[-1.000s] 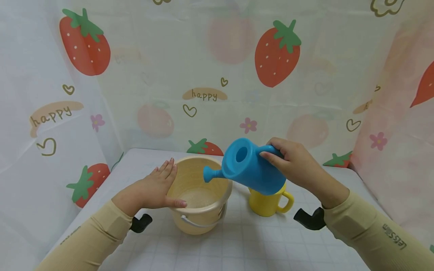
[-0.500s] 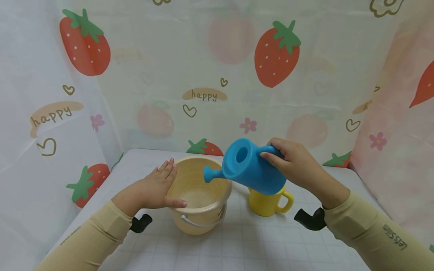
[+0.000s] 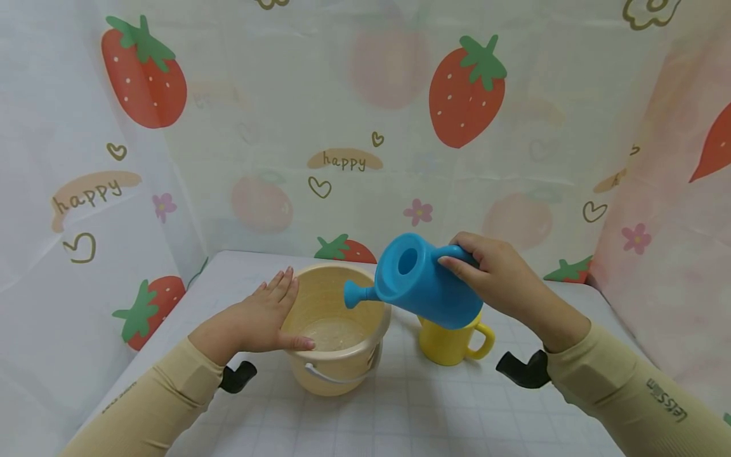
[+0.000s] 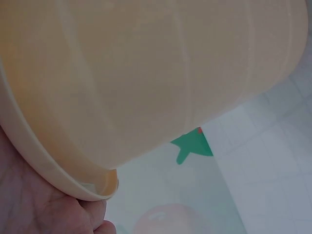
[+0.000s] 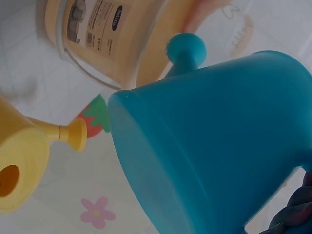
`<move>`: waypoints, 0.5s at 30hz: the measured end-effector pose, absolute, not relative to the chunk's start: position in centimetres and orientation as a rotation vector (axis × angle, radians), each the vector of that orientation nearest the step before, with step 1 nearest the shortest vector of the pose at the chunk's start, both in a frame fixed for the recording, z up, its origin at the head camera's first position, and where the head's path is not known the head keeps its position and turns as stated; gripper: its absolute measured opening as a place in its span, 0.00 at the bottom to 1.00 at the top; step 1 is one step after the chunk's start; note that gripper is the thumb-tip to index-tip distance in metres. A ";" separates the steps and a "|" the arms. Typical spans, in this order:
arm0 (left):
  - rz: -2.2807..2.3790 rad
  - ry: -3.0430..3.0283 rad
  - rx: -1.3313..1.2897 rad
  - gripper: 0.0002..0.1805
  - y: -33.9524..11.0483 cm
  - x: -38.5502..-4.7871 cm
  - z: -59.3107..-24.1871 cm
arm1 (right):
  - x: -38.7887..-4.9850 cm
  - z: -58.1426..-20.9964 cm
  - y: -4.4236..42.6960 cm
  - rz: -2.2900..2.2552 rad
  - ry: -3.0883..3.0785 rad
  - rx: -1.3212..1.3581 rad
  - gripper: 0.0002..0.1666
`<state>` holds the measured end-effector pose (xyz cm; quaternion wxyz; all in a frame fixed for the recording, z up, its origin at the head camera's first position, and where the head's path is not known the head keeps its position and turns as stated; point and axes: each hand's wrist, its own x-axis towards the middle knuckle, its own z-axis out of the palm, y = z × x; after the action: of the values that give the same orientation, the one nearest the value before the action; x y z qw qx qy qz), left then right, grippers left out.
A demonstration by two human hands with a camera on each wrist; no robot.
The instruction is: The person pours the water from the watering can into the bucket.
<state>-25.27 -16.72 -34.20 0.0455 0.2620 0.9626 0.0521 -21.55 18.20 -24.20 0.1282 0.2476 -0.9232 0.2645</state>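
A blue watering can (image 3: 429,285) is tilted toward the left, its spout head over the opening of a cream bucket (image 3: 337,371). My right hand (image 3: 495,270) grips the can's handle; in the right wrist view curled fingers (image 5: 295,207) show on it. With straight, slightly spread fingers, my left hand (image 3: 254,317) rests on the bucket's left rim, thumb along the near side. Its palm (image 4: 44,209) touches the rim in the left wrist view. Shallow clear water (image 3: 337,333) with small ripples covers the bucket floor.
A yellow watering can (image 3: 448,343) stands on the table (image 3: 457,412) right of the bucket, partly hidden under the blue can. The bucket's white handle (image 3: 342,379) hangs at its front. Strawberry-printed curtains (image 3: 342,114) enclose the back and both sides.
Ripples and small bubbles are more visible on the water in the bucket. Both hands and the blue watering can hold nearly the same place.
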 end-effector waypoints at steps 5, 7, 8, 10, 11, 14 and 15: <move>0.170 2.940 0.797 0.64 -16.6 -25.2 -34.1 | -21.6 -24.1 18.2 0.763 -2.689 0.722 0.13; 0.168 2.941 0.800 0.65 -16.6 -25.2 -34.1 | -21.6 -24.1 18.2 0.759 -2.691 0.719 0.13; 0.169 2.941 0.802 0.65 -16.6 -25.2 -34.1 | -21.6 -24.1 18.2 0.758 -2.692 0.718 0.13; 0.164 2.943 0.805 0.65 -16.6 -25.2 -34.1 | -21.6 -24.1 18.2 0.754 -2.692 0.719 0.13; 0.160 2.944 0.805 0.66 -16.6 -25.2 -34.1 | -21.6 -24.1 18.2 0.754 -2.693 0.719 0.13; 0.160 2.946 0.806 0.65 -16.6 -25.2 -34.1 | -21.5 -24.0 18.2 0.753 -2.692 0.720 0.13; 0.157 2.947 0.806 0.65 -16.7 -25.3 -34.2 | -21.5 -24.0 18.2 0.752 -2.691 0.721 0.13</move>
<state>-25.26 -16.66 -34.17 0.0411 0.2632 0.9625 0.0512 -21.54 18.22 -24.01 0.1278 0.2477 -0.9250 0.2584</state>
